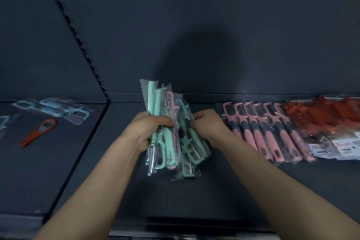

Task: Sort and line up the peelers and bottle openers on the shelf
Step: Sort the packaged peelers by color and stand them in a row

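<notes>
My left hand grips a bundle of mint-green peelers in clear plastic sleeves, held upright over the dark shelf. One pink peeler stands among them. My right hand pinches a green peeler at the bundle's right side. A neat row of pink-and-dark-handled peelers lies on the shelf to the right. Beside that row sits a pile of red packaged items.
On the adjoining left shelf lie a red bottle opener and several light-blue packaged tools. A slotted upright divides the two shelf bays. White labels show at the far right.
</notes>
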